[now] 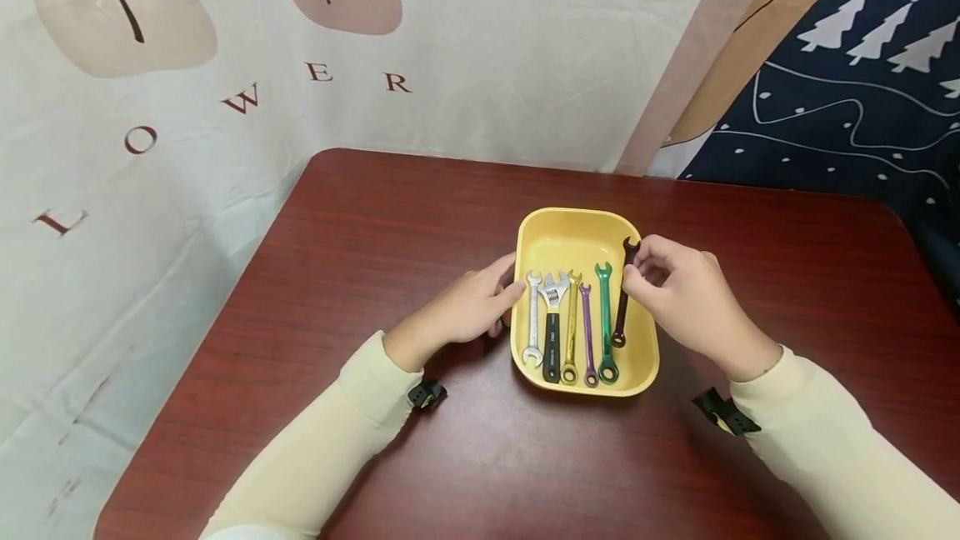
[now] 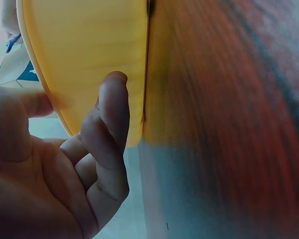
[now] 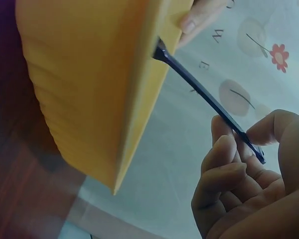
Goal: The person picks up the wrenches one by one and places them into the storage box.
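Observation:
A yellow plastic tray (image 1: pixel 555 247) stands on the table, its outer wall (image 2: pixel 84 55) close up in the left wrist view. My left hand (image 1: pixel 468 307) holds its left side, thumb over the rim and bent fingers by the outer wall. With thumb and fingers my right hand (image 1: pixel 686 290) pinches a dark combination wrench (image 3: pixel 204 94) near its open end, tilted above the tray's right side. In the tray lie, left to right, a silver open-end wrench (image 1: pixel 533 319), a black-handled adjustable wrench (image 1: pixel 552 340), and gold (image 1: pixel 572 332), purple (image 1: pixel 587 336) and green (image 1: pixel 604 319) combination wrenches.
The reddish-brown table (image 1: pixel 360 240) extends on all sides of the tray. Behind it hangs a pale printed cloth (image 1: pixel 525 65) with letters, and a dark blue tree-patterned cloth (image 1: pixel 840 107) is at the right. Black straps sit at both wrists.

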A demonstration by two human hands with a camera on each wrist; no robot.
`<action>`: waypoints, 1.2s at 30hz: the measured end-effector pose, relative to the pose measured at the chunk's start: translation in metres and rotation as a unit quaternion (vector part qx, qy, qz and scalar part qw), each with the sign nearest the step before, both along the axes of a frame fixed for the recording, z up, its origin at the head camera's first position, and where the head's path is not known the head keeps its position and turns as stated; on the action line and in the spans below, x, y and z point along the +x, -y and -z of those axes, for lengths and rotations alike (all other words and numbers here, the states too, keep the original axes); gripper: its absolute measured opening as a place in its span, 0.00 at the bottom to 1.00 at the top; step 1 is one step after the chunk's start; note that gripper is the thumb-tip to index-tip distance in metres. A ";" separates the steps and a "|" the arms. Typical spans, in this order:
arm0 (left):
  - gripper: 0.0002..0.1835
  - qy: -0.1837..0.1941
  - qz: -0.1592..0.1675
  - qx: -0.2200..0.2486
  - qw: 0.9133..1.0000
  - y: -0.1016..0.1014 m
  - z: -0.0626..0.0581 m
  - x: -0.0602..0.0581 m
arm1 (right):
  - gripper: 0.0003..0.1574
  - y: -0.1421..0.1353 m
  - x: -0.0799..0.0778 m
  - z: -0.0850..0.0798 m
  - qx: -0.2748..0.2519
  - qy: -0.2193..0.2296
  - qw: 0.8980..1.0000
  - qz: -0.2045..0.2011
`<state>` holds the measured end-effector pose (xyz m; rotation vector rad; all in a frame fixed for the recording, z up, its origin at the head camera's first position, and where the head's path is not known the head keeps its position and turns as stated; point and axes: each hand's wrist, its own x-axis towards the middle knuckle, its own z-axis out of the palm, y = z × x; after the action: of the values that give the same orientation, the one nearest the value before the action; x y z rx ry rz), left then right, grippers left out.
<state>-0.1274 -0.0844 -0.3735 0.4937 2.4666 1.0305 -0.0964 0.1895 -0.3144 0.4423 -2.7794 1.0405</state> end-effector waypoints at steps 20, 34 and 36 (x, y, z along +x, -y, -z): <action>0.31 -0.002 0.001 -0.001 1.000 0.001 0.002 -0.002 | 0.05 0.014 -0.002 0.018 0.038 0.027 0.999 -0.026; 0.31 0.001 -0.001 -0.005 1.000 0.001 0.000 0.000 | 0.05 0.019 -0.002 0.028 0.092 0.005 0.996 -0.004; 0.31 0.002 -0.001 -0.004 1.000 0.001 -0.001 0.000 | 0.07 0.020 -0.001 0.030 0.100 -0.011 0.995 0.001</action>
<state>-0.1276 -0.0855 -0.3729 0.4866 2.4677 1.0211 -0.0974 0.1691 -0.3441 0.4710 -2.8764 0.7538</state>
